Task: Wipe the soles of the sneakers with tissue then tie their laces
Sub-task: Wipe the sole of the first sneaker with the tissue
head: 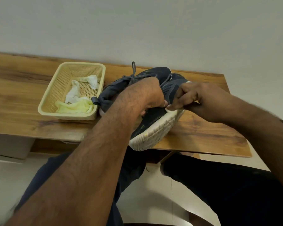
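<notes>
Two dark grey sneakers with white soles are on the wooden table (203, 131). The near sneaker (153, 118) is tipped on its side, its ridged white sole (163, 129) facing right and its toe hanging over the table's front edge. My left hand (144, 93) grips its upper from above. My right hand (196, 97) pinches the sole's rim near the heel with curled fingers; I cannot tell if a tissue is under them. The far sneaker (152, 71) lies behind my left hand, its laces (133, 70) loose and its heel loop (96, 100) towards the basket.
A cream plastic basket (51, 95) stands left of the sneakers and holds crumpled tissues (73, 93), white and pale yellow. A plain wall runs right behind the table. My legs in dark trousers (227, 185) are below the table's front edge.
</notes>
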